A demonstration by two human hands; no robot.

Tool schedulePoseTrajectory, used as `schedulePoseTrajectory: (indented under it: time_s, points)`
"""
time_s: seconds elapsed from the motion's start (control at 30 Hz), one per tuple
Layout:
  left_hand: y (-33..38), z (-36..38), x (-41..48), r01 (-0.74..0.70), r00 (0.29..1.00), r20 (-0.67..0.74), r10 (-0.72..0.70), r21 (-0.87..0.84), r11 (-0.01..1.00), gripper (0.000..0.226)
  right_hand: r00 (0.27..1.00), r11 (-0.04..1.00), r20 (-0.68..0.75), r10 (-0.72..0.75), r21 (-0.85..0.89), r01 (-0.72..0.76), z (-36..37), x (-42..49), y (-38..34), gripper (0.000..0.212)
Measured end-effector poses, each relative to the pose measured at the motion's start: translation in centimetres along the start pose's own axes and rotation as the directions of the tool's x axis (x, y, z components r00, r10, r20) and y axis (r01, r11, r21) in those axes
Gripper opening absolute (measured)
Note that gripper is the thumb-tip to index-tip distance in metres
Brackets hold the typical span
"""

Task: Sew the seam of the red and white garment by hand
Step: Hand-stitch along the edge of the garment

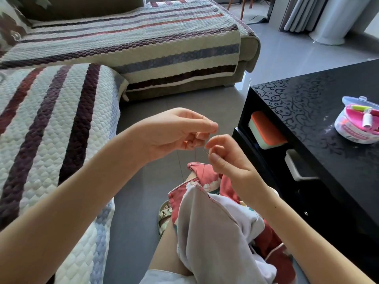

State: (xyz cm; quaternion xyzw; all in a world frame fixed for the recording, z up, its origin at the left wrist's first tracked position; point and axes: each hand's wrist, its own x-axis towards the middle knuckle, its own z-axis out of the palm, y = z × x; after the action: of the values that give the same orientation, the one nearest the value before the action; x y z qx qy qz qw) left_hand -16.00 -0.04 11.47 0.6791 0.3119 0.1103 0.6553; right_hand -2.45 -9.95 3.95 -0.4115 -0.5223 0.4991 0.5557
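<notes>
Nothing legible in my view. Closest thing to text: a row of pink print on the white label band (355, 136) wrapping my round clear sewing kit (357, 124), which sits on the black patterned table (307, 111) at right. The chars are too small & blurred to read, so I can't make out a brand or no.
</notes>
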Motion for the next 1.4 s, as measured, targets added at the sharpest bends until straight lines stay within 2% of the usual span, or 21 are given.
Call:
schedulePoseTrajectory:
  time_s: [0.07,0.17,0.3,0.37,0.43,0.53,0.63,0.77,0.8,0.87,0.9,1.03,1.13,1.2,1.3,1.4]
  points:
    - [-0.3,-0.1,0.2,0.016,1.0,-0.027,-0.016,-0.018,1.0,0.02,0.999,0.999,-0.005,-0.037,0.03,0.038,0.2,-0.2,-0.2,0.025]
    - [-1.2,-0.3,0.6,0.047,0.995,-0.091,-0.049,-0.028,0.998,0.021,0.99,0.991,-0.048,-0.132,-0.025,0.131,0.4,-0.7,-0.6,0.037]
    - [-3.4,-0.2,1.0,0.029,0.987,-0.159,-0.021,0.043,0.999,0.013,0.969,0.964,-0.116,-0.218,-0.181,0.195,0.2,-1.0,-1.7,0.007]
    - [-5.0,0.1,0.9,0.013,0.996,-0.085,0.0,0.159,0.987,0.01,0.969,0.966,-0.132,-0.207,-0.184,0.182,-0.2,-1.3,-2.3,0.012]
    - [-6.7,0.8,0.6,0.016,0.999,0.025,-0.021,0.185,0.983,0.023,0.973,0.975,-0.118,-0.198,-0.129,0.183,-0.7,-1.4,-2.8,0.014]
    - [-8.4,2.1,0.0,0.028,0.991,0.128,-0.038,0.076,0.997,0.028,0.98,0.984,-0.12,-0.155,-0.105,0.143,-1.5,-1.4,-3.4,0.015]
    - [-9.0,3.3,-0.5,0.061,0.986,0.155,-0.057,-0.024,0.998,0.024,0.978,0.975,-0.149,-0.146,-0.191,0.117,-2.7,-1.3,-4.0,0.016]
    - [-10.0,3.2,-1.2,0.121,0.983,0.148,-0.11,-0.07,0.99,0.045,0.962,0.982,-0.253,-0.101,-0.181,0.055,-4.4,-1.0,-4.1,0.019]
    - [-10.0,3.0,-1.4,0.132,0.981,0.156,-0.118,-0.082,0.988,0.04,0.959,0.985,-0.272,-0.083,-0.166,0.038,-4.7,-0.9,-4.0,0.018]
    - [-10.1,2.5,-1.7,0.136,0.98,0.158,-0.118,-0.107,0.985,0.007,0.953,0.992,-0.298,-0.047,-0.126,0.009,-5.1,-0.8,-3.7,0.02]
    - [-10.3,2.4,-1.7,0.14,0.983,0.137,-0.124,-0.117,0.983,0.003,0.951,0.995,-0.309,-0.028,-0.103,-0.004,-5.2,-0.7,-3.5,0.023]
    - [-10.9,2.1,-1.7,0.19,0.981,-0.004,-0.193,-0.166,0.968,0.012,0.94,0.999,-0.34,0.021,-0.019,-0.029,-5.8,-0.7,-3.0,0.024]
    - [-10.8,1.9,-1.9,0.184,0.98,-0.057,-0.191,-0.103,0.978,0.017,0.93,0.994,-0.363,0.062,0.102,-0.027,-6.8,-0.3,-2.9,0.019]
    - [-10.6,1.7,-2.1,0.197,0.979,-0.046,-0.2,-0.067,0.978,0.017,0.92,0.973,-0.368,0.132,0.225,-0.05,-7.6,0.4,-2.8,0.02]
    - [-10.3,1.3,-2.4,0.223,0.974,0.044,-0.221,-0.047,0.974,0.016,0.878,0.901,-0.382,0.288,0.42,-0.112,-8.8,2.0,-1.3,0.037]
    - [-10.1,1.2,-2.9,0.247,0.966,0.098,-0.241,-0.065,0.967,0.011,0.818,0.836,-0.412,0.402,0.53,-0.144,-10.5,3.9,1.4,0.031]
